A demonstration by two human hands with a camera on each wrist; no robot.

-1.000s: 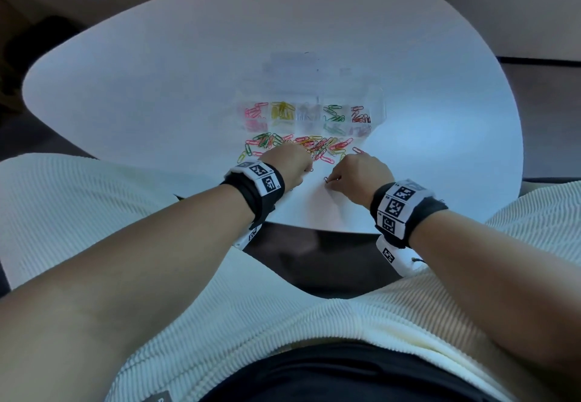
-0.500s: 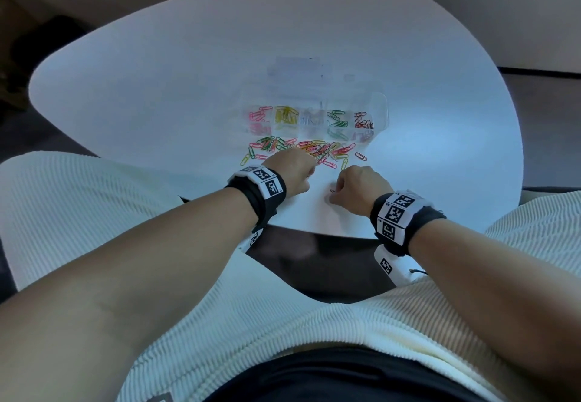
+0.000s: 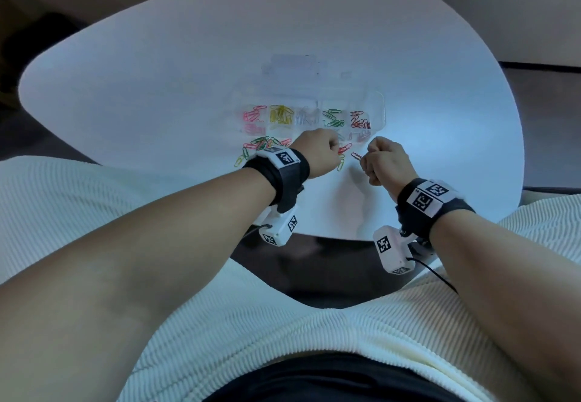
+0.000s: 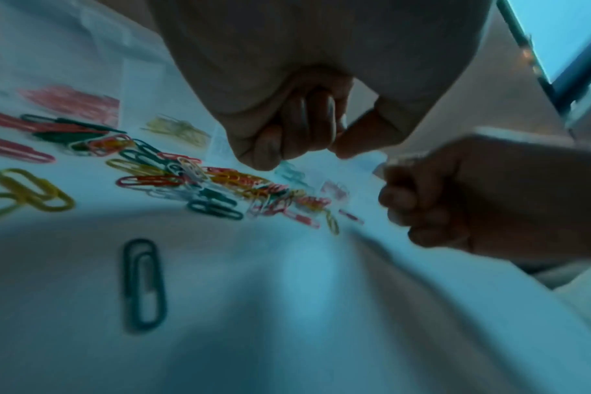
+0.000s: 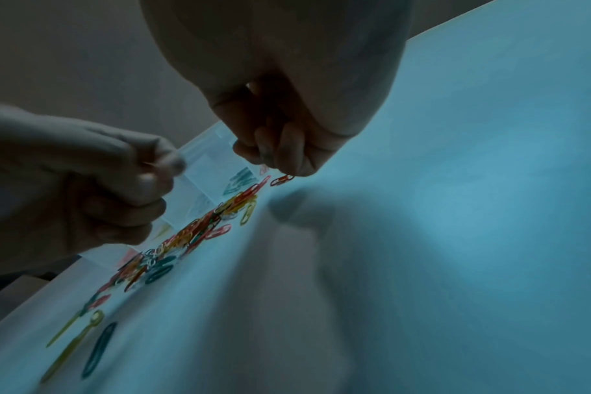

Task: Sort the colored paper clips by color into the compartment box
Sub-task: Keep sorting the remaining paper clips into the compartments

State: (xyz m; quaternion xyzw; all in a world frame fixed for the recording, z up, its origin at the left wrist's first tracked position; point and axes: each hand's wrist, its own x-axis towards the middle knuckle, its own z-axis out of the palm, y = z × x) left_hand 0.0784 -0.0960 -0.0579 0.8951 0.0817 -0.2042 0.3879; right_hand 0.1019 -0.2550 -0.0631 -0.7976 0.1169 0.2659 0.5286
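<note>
Right hand (image 3: 385, 162): fingers curled tight, tips closed on one end of a red paper clip (image 5: 282, 180), with the rest of the clip projecting past the fingertips, clear of the white table (image 3: 157, 87). Left hand (image 3: 317, 153): fingers likewise curled, thumb tip pressed against the fingertips; cannot tell from any view whether a clip sits inside that pinch. Knuckles of the two hands near each other but apart. Directly beyond both sets of fingertips: the clear compartment box (image 3: 379, 109), lying flat on the table, with pink, yellow, pale, green and red clips in separate compartments, running from beyond the left hand's little-finger side to beyond the right hand's fingertips. Beneath the left fingers and out past their little-finger side: loose paper clips (image 4: 226, 184) in a mixed strip of red, yellow, green, pink and white, lying just in front of the box's near wall. In the gap between the two hands' fingertips: a few red and yellow clips from the end of that strip. Behind the left fingers, toward the wrist and well apart from the strip: a single green clip (image 4: 144, 285), flat on the table.
</note>
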